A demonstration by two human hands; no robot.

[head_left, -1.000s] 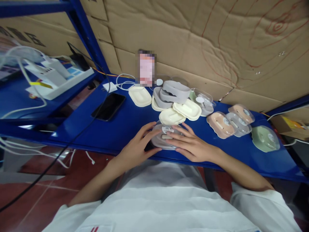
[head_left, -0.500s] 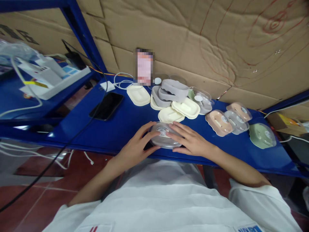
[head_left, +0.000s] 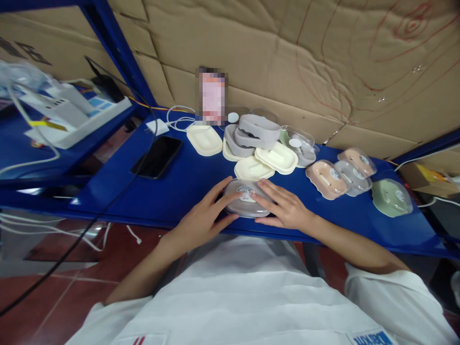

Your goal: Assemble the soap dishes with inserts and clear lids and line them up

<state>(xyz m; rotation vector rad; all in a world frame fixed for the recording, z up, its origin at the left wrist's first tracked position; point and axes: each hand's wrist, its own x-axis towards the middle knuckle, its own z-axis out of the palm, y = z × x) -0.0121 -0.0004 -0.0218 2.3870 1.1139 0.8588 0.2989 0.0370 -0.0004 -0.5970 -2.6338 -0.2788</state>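
Left hand: the left hand lies at the near edge of the blue shelf, fingers spread, with the fingertips touching the left rim of the clear-lidded soap box; it presses rather than pinches.
Right hand: the right hand rests flat, fingers spread, over the right half of the same box, its thumb along the near rim.
Soap box: a grey tray under a clear lid with a round white label, lying flat between the two hands, just inside the shelf's front edge and in front of the person's chest.
Near edge: the box sits close to the lip; both wrists overhang it.
Behind the box: a cream tray lies just beyond it, part of a heap with grey trays and more cream ones, so there is little room straight ahead.
Open room left: a bare blue stretch runs from the left hand to the black phone, crossed by a black cable.
Open room right: a narrower bare strip lies between the right hand and the pink lidded box; a green lidded box sits farther along, near the front edge.
Back edge: a cardboard wall closes the shelf.
Left side: a blue upright post bounds the shelf.
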